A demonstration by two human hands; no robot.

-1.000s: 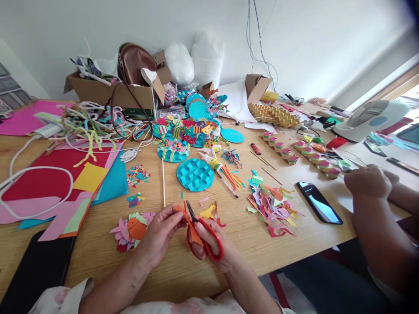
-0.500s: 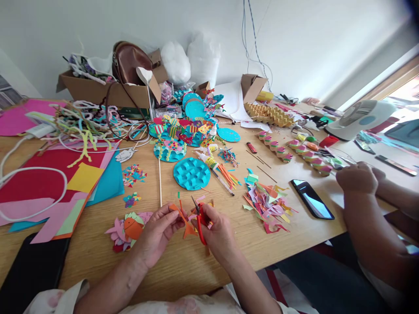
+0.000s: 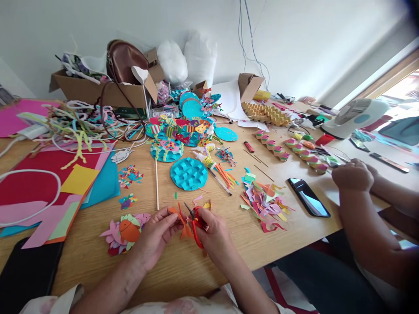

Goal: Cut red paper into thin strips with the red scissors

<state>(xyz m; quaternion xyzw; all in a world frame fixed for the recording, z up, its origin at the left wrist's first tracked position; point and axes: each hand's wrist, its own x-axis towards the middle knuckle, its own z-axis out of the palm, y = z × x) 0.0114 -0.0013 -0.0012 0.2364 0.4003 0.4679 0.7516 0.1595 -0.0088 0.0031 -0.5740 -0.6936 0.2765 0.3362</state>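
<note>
My left hand (image 3: pixel 161 231) pinches a piece of orange paper (image 3: pixel 186 230) above the front of the table. In my right hand (image 3: pixel 212 229) is a pair of red-handled scissors (image 3: pixel 195 226), its blades pointing up and left beside the paper. Whether the blades touch the paper I cannot tell. To the left of my left hand lies a pile of cut paper fish (image 3: pixel 129 231), with an orange one on top. Beyond my hands rests a round blue woven-paper disc (image 3: pixel 189 173). A wooden stick (image 3: pixel 156 185) runs from a decorated blue piece (image 3: pixel 166 150) toward me.
Paper scraps (image 3: pixel 266 198) and a phone (image 3: pixel 308 197) lie to the right, near a co-worker's forearms (image 3: pixel 358 196). Coloured paper sheets (image 3: pixel 39 174) and a black phone-like slab (image 3: pixel 32 274) cover the left. A cardboard box (image 3: pixel 98 93) stands behind.
The scissors have tilted a little further left beside the orange paper. The whole view has shifted slightly, so the table's things appear a little further left.
</note>
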